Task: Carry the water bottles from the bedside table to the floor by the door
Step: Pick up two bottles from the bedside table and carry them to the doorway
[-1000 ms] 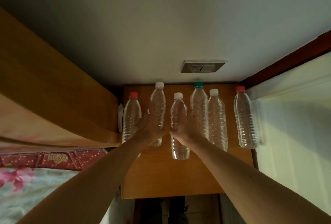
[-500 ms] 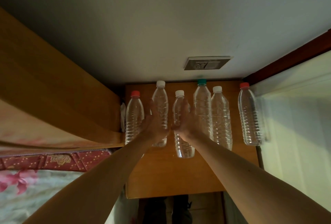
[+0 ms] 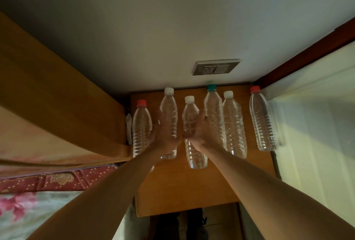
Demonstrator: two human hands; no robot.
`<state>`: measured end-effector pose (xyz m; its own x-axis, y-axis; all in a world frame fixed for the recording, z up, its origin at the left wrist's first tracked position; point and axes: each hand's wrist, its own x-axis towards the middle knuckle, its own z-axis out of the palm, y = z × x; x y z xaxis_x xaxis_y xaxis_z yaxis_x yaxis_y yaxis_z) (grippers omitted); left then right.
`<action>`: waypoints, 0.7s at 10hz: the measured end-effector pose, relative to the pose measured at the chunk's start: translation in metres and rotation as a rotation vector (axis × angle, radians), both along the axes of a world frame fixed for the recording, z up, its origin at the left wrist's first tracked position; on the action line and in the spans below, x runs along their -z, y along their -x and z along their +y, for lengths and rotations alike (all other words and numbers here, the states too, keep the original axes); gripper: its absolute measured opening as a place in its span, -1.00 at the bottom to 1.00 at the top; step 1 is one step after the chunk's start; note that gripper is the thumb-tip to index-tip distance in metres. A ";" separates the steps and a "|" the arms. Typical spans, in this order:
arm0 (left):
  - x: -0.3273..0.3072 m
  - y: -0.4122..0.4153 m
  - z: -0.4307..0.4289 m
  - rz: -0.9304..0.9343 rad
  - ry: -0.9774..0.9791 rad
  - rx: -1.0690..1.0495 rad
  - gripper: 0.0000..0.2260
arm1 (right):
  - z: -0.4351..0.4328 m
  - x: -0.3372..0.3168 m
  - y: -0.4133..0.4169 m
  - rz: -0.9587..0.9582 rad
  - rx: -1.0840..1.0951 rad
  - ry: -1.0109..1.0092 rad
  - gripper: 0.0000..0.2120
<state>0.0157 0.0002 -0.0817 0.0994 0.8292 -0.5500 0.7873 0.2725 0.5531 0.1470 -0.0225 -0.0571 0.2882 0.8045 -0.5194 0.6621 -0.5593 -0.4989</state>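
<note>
Several clear plastic water bottles stand in a row on the wooden bedside table (image 3: pixel 192 191): a red-capped bottle (image 3: pixel 141 124) at the left, a tall white-capped bottle (image 3: pixel 169 107), a nearer white-capped bottle (image 3: pixel 190 113), a green-capped bottle (image 3: pixel 214 109), another white-capped bottle (image 3: pixel 234 124), and a red-capped bottle (image 3: pixel 262 120) at the right edge. My left hand (image 3: pixel 163 136) reaches between the left red-capped and tall white-capped bottles, fingers extended against the latter. My right hand (image 3: pixel 199 130) lies flat against the right side of the nearer white-capped bottle. Neither hand is closed around a bottle.
A wooden headboard (image 3: pixel 48 95) and a bed with a floral cover (image 3: pixel 23 205) lie to the left. A wall socket (image 3: pixel 216 66) sits above the table. A pale curtain or pane (image 3: pixel 317 134) borders the right. Dark shapes (image 3: pixel 192 226) show on the floor below the table's front edge.
Both hands have slid a little further forward among the bottles, and the fingers have come closer to the two middle-left bottles. No bottle has moved.
</note>
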 end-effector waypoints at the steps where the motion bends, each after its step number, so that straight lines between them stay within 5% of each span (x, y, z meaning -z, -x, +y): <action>1: -0.009 0.001 -0.001 -0.062 -0.041 -0.013 0.14 | 0.001 -0.009 -0.002 0.049 0.045 -0.045 0.06; 4: -0.043 0.006 -0.001 -0.127 -0.109 -0.013 0.10 | 0.000 -0.026 -0.022 0.158 0.091 -0.139 0.41; 6: -0.075 0.001 -0.011 -0.185 -0.113 -0.017 -0.02 | -0.014 -0.127 -0.029 0.027 -0.019 -0.089 -0.11; 7: -0.101 -0.004 -0.016 -0.122 -0.209 0.044 0.02 | -0.021 -0.125 -0.038 -0.044 0.003 -0.175 -0.09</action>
<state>0.0201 -0.0160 0.0197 0.1933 0.9169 -0.3492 0.7202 0.1090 0.6851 0.1853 -0.0431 0.0683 0.3098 0.8808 -0.3582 0.6839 -0.4681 -0.5597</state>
